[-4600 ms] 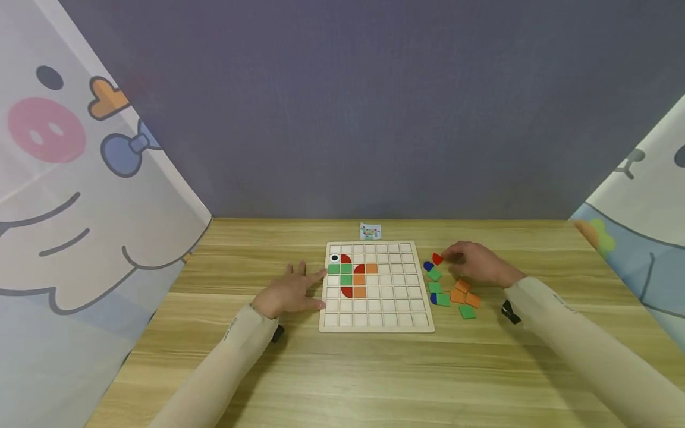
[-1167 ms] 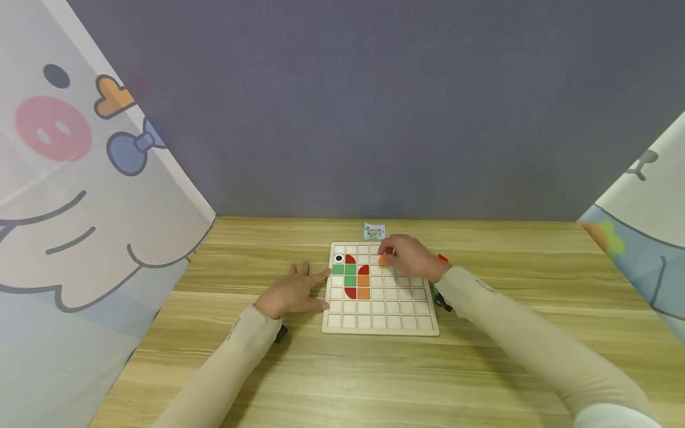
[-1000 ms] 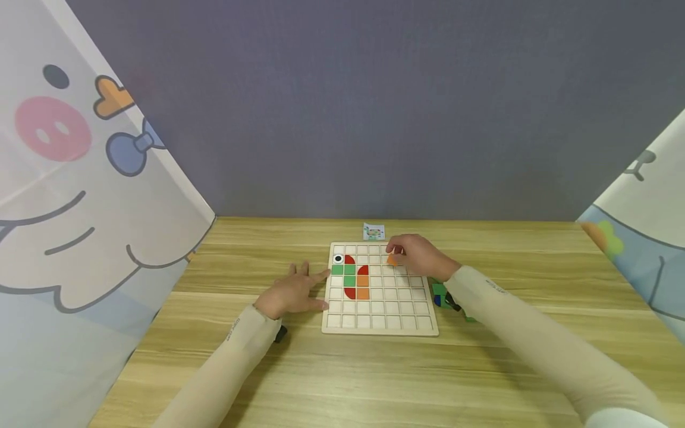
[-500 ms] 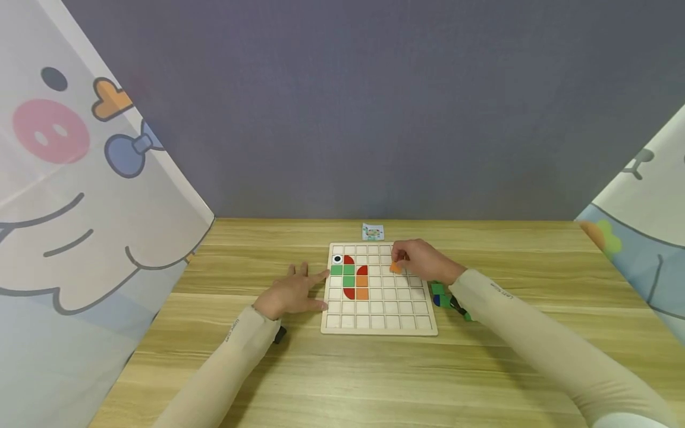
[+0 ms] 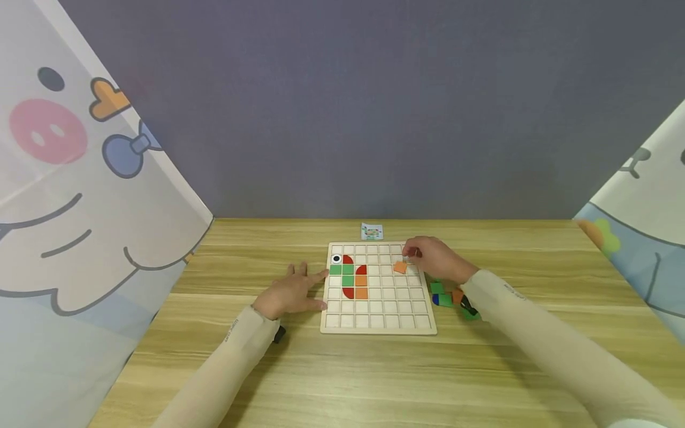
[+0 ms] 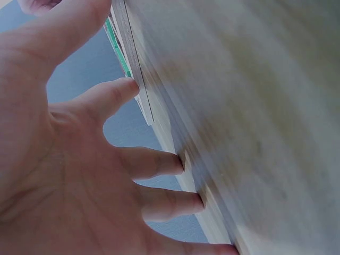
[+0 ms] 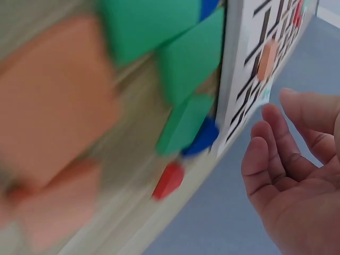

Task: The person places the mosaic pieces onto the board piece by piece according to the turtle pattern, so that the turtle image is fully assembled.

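A pale grid board (image 5: 377, 324) lies on the table, with green, red and orange pieces and an eye piece (image 5: 336, 259) in cells at its left. My left hand (image 5: 289, 292) is spread, its thumb and index finger touching the board's left edge; the left wrist view shows the other fingertips of the hand (image 6: 85, 159) on the table. An orange square (image 5: 400, 267) lies askew across cells at the upper right. Just right of it hovers my right hand (image 5: 436, 258), fingers loosely bent; in the right wrist view nothing is between thumb and fingers of the hand (image 7: 297, 159), apart from the orange square (image 7: 267, 59).
Loose green, orange and blue pieces, among them a green square (image 5: 437, 288), lie right of the board, partly under my right wrist. The right wrist view also shows a red piece (image 7: 169, 179) there. A small picture card (image 5: 371, 232) lies behind the board.
My right hand carried the orange square rightward across the board, let it go at the upper right and moved slightly away to the right. The left hand has stayed put.
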Motion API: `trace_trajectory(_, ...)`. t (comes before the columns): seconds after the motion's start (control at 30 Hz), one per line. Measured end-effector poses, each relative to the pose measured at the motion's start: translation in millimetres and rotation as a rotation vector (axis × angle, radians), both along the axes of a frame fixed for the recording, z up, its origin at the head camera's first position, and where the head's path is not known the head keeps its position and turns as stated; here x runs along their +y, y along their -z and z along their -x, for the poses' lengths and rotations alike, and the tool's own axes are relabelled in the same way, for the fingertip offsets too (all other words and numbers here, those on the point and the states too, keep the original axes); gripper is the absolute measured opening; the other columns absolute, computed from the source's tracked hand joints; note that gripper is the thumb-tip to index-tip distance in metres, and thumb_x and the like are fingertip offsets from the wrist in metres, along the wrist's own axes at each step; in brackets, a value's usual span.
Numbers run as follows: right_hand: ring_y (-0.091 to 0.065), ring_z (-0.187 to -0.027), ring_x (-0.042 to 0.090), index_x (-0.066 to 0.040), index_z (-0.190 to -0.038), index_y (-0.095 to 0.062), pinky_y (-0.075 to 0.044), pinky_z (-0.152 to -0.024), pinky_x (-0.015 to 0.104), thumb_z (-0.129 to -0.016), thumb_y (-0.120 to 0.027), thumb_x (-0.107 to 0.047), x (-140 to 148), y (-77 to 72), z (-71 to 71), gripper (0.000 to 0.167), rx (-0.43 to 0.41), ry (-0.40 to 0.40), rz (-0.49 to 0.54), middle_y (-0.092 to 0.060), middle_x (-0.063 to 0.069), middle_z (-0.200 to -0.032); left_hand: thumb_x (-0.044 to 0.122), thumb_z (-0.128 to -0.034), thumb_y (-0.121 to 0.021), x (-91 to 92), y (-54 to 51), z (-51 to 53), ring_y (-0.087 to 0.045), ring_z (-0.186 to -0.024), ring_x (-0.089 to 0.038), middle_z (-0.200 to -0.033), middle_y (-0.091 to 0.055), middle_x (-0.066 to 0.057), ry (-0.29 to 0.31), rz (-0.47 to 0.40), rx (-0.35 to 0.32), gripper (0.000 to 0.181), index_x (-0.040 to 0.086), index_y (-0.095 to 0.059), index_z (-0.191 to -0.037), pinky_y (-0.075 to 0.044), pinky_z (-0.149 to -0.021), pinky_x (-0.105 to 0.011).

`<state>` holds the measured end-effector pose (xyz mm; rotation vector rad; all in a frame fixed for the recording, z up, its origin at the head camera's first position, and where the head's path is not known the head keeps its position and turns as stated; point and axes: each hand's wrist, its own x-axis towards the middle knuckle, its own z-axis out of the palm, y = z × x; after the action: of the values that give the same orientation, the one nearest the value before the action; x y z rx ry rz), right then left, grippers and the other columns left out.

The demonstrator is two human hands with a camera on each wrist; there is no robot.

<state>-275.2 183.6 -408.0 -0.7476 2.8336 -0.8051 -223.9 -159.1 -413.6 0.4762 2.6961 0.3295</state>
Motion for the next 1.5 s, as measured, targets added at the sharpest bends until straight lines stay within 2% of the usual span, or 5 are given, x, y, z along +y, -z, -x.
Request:
trace_trajectory(0.13,-0.055,-0.076,0.015,-0.009,-0.094,-0.067,-0.046,-0.068,0.034,-0.088,-0.064,0.000,23.0,0.5,-6.2,0.011,0.011,-0.013,-0.001,-0.064,0.002,-0.090,0.051,-0.0826,-0.067,-0.9,-0.5,-1.0,-0.009,-0.134,-0.054,-0.151,-0.011,-0.030,0.003,-0.008,0.007,0.079,0.032,-0.029,-0.149,-0.022,-0.088,-0.077)
trace_trajectory(0.57,-0.050,-0.090,0.019,-0.007,-0.103,-0.074,-0.048,-0.077,0.035,-0.082,-0.069,0.004,73.0,14.8,-21.5,0.024,0.116,-0.233,-0.041,-0.061,0.000,-0.100,0.049,-0.0834,-0.067,-4.5,3.5,-1.1,-0.009,-0.132,-0.057,-0.149,-0.011,-0.034,0.019,-0.032,0.014,0.078,0.028,-0.031,-0.149,-0.034,-0.090,-0.068)
trace_trajectory(0.9,-0.048,-0.102,0.021,-0.007,-0.112,-0.071,-0.048,-0.080,0.036,-0.082,-0.073,-0.005,84.0,21.6,-21.5,0.031,0.097,-0.254,-0.034,-0.060,0.005,-0.118,0.048,-0.0836,-0.067,-1.8,0.7,-2.5,-0.009,-0.132,-0.057,-0.149,-0.011,-0.034,0.019,-0.033,0.006,0.078,0.028,-0.030,-0.149,-0.034,-0.090,-0.068)
trace_trajectory(1.23,-0.050,-0.098,0.019,-0.013,-0.104,-0.075,-0.049,-0.078,0.033,-0.083,-0.071,-0.004,81.6,20.9,-18.6,0.023,-0.017,-0.134,0.013,-0.062,-0.002,-0.108,0.047,-0.0841,-0.067,0.7,-3.1,-2.8,-0.009,-0.132,-0.057,-0.149,-0.011,-0.034,0.024,-0.026,0.012,0.078,0.028,-0.030,-0.149,-0.032,-0.090,-0.070)
trace_trajectory(1.5,-0.047,-0.085,0.015,-0.015,-0.104,-0.073,-0.047,-0.071,0.032,-0.084,-0.073,-0.009,72.8,16.9,-20.8,0.021,0.045,-0.118,0.012,-0.060,-0.008,-0.097,0.048,-0.0841,-0.067,0.9,-1.2,-2.3,-0.009,-0.133,-0.056,-0.150,-0.011,-0.032,0.016,-0.026,0.013,0.077,0.029,-0.030,-0.149,-0.029,-0.089,-0.073)
